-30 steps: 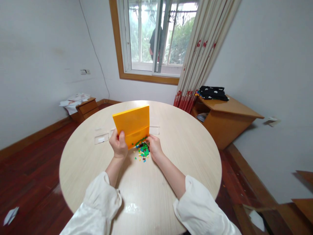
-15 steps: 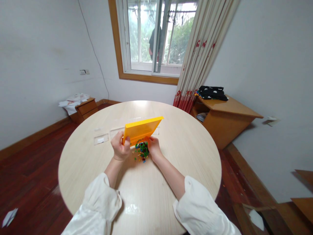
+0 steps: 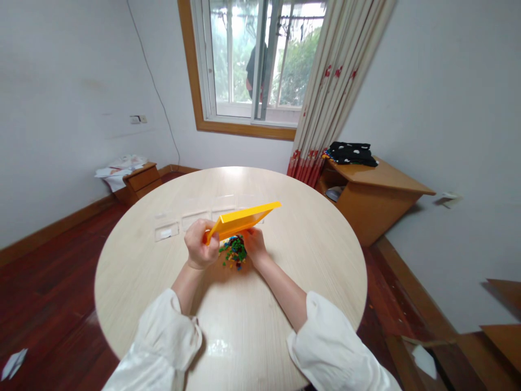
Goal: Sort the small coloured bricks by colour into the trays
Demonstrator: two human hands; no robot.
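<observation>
A shallow yellow plastic tray (image 3: pixel 244 218) is held tilted above the round table, its long upper edge facing up. My left hand (image 3: pixel 201 244) is closed round the tray's left end, thumb on the near side. My right hand (image 3: pixel 254 243) is closed at the tray's lower edge, fingertips partly hidden. Right under the tray, between my hands, lies a loose heap of tiny green, blue, yellow and dark building bricks (image 3: pixel 235 250). The tray covers the far part of the heap.
Several clear plastic cases (image 3: pixel 166 232) lie in a row beyond my hands on the round table (image 3: pixel 317 260). A wooden desk (image 3: pixel 370 201) with folded black cloth (image 3: pixel 352 153) stands to the right. Behind the table are a curtain (image 3: pixel 325 92) and a window.
The tray has tipped over further and lowered, with its right end shifted right, so less of its inner face shows. Both hands stay near the same place.
</observation>
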